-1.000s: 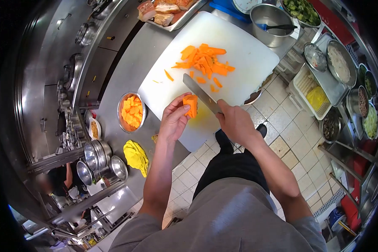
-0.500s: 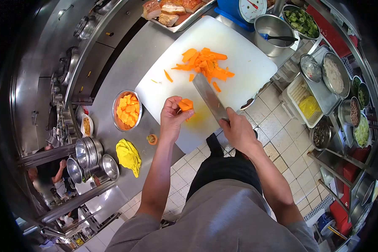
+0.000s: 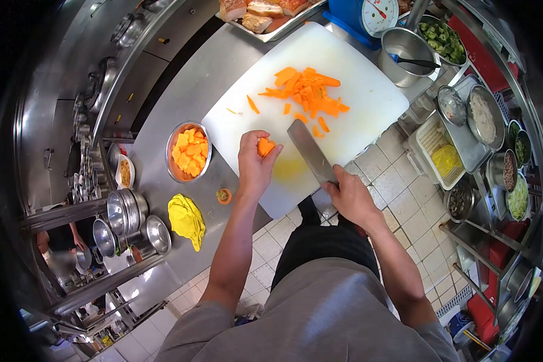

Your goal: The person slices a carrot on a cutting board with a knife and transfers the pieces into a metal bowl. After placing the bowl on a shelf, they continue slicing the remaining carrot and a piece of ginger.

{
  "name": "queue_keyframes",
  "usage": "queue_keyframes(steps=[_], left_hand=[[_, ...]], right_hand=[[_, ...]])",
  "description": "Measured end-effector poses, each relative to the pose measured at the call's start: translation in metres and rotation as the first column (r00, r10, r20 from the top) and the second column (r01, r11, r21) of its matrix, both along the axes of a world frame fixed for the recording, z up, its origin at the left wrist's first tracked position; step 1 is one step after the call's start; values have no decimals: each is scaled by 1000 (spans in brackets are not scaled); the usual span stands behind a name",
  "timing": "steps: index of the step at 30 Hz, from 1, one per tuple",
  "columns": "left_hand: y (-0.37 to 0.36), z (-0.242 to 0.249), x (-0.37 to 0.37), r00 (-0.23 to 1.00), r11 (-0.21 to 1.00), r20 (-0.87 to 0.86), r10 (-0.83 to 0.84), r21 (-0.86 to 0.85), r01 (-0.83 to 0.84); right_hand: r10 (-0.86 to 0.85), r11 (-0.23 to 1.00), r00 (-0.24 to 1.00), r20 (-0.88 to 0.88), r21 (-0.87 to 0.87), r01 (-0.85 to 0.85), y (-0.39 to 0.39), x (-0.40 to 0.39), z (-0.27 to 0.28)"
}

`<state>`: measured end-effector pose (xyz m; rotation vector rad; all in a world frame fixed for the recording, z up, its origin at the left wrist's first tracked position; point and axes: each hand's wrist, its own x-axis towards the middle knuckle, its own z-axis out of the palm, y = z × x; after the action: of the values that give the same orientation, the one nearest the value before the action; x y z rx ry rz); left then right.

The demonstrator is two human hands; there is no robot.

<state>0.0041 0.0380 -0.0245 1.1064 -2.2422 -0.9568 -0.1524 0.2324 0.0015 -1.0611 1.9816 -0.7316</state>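
Observation:
My left hand (image 3: 254, 168) grips a chunk of carrot (image 3: 265, 146) between thumb and fingers, over the left part of the white cutting board (image 3: 350, 60). The handle of a cleaver (image 3: 311, 148) is in my right hand (image 3: 347, 192); its broad blade points up and left over the board, apart from the carrot chunk. A pile of orange carrot pieces (image 3: 311, 93) lies on the board beyond the blade. Left of the board is a metal bowl (image 3: 171, 164) of cut carrot chunks (image 3: 190, 151). A carrot top (image 3: 224, 195) rests on the steel counter (image 3: 190, 78).
A yellow cloth (image 3: 186, 218) lies near stacked metal bowls (image 3: 124, 212). Behind the board are a tray of meat (image 3: 271, 30), a blue scale (image 3: 368, 18) and a pot (image 3: 395, 69). Ingredient containers line the right side. Part of another person (image 3: 60, 241) shows at far left.
My left hand has turned the carrot chunk and moved slightly away from the cleaver. Some small pieces near the blade tip lie differently. The view has shifted a little.

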Motion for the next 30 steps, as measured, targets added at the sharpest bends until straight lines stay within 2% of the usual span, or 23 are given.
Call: queue_keyframes(steps=[3,7,11,15,18,20,23,28,30], left_hand=[[3,2,0,998,997,-58,-10,76,14],[4,-11,9,994,992,-96,-49,113,60],[7,-8,12,989,971,-145,5,237,30],[7,-8,16,989,949,-149,20,314,28],[8,-4,15,984,957,-176,24,290,28],[9,1,14,984,951,-176,32,309,24],[8,4,14,986,942,-164,39,336,18],[11,16,11,988,932,-144,61,363,-5],[13,21,12,999,981,-34,-13,191,20]], right_hand=[[-47,999,998,49,-9,47,3,3,-2],[-32,999,999,-18,15,32,1,7,15],[20,1000,997,-76,-6,-21,3,8,13],[39,999,998,-45,16,-39,4,6,24],[49,999,999,-14,-11,-49,7,5,18],[41,990,999,-13,-132,-42,10,6,13],[5,991,998,60,-135,3,7,9,18],[-10,995,1000,18,-103,12,5,9,22],[-21,993,999,30,-116,24,4,10,22]])
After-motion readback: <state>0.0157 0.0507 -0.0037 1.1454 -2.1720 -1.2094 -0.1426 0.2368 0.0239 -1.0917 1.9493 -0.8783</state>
